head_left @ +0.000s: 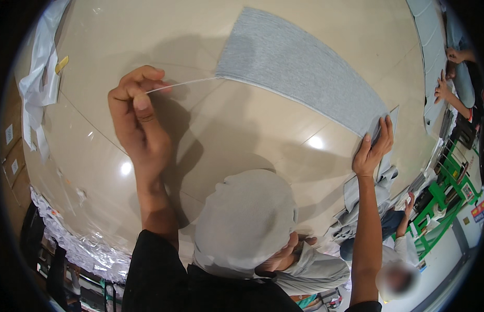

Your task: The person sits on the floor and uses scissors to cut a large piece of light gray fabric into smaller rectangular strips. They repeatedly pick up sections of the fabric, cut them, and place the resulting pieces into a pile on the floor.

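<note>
A long, slightly curved piece of heather-grey knit fabric [299,65] lies flat on the glossy beige floor. From its near left corner a thin white thread [192,82] runs taut to my left hand [140,112], which is raised above the floor and pinches it between thumb and fingers. At the fabric's right end my right hand [374,149] rests on the cloth, thumb apart from the outstretched fingers, pressing it down. My bent knee in grey trousers [242,218] fills the lower middle, with part of a bare foot beside it.
Clear plastic sheeting [41,83] and a yellow item [62,64] lie at the far left. Plastic-wrapped bundles [86,244] line the lower left. Grey cloth pieces [366,195] are heaped by my right forearm. Other people sit along the right, near a green frame [444,192].
</note>
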### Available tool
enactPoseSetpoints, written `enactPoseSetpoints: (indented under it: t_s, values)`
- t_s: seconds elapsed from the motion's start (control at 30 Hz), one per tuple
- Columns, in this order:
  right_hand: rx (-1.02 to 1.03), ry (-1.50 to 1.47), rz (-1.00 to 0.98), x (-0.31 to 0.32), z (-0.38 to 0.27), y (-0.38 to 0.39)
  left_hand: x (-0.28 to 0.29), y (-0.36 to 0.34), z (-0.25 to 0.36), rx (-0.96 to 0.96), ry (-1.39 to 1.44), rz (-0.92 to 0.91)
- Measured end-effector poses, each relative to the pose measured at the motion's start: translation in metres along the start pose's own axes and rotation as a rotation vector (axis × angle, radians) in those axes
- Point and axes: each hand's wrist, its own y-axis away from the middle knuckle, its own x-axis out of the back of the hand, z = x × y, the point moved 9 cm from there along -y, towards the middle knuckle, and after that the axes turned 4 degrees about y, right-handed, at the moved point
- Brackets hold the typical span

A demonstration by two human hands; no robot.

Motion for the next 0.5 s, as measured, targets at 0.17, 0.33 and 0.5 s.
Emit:
enactPoseSetpoints:
  t_s: [0.17, 0.33, 0.5]
  values:
    - [-0.006, 0.006, 0.000, 0.004, 0.002, 0.001, 0.044, -0.010, -0.025, 0.228, 0.776, 0.202]
    - [0.005, -0.015, -0.002, 0.001, -0.002, -0.003, 0.076, -0.023, -0.029, 0.252, 1.065, -0.143]
    - [-0.013, -0.011, 0.001, 0.004, 0.006, 0.003, 0.189, -0.013, 0.016, -0.133, -0.711, 0.122]
